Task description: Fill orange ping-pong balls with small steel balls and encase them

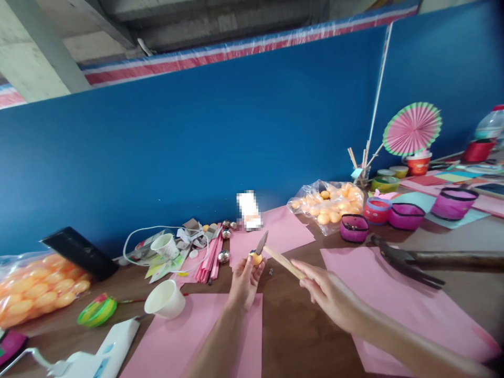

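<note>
Through the head camera I have the left hand [244,283] near the middle of the scene, its thumb and fingertips pinched around a small, round, orange-yellow ball [256,258]. The ball shows at the top of that grasp, between the near-left and far sheets of pink paper. My right hand [328,294] is curled firmly around the near end of a pale, slim wooden stick [284,261], with little gap between thumb and fingers. The stick slants toward the far left, its free end just beside the ball. A dark, pointed, blade-like piece [262,242] rises at the ball; from my view I can't tell whether it joins the stick or is held by the left fingers.

Under the left forearm lies the near-left pink paper sheet [197,341], with a plain white cup [164,300] at its far left corner. Well to the right, a claw hammer with a black metal head and brown wooden handle [449,259] lies across another pink paper sheet [409,315]. Beyond the hands, on the brown tabletop [299,336], is the far pink paper sheet [283,228], with shiny silver balls [223,256] left of it and a clear plastic bag of orange balls [334,205] at its right.
</note>
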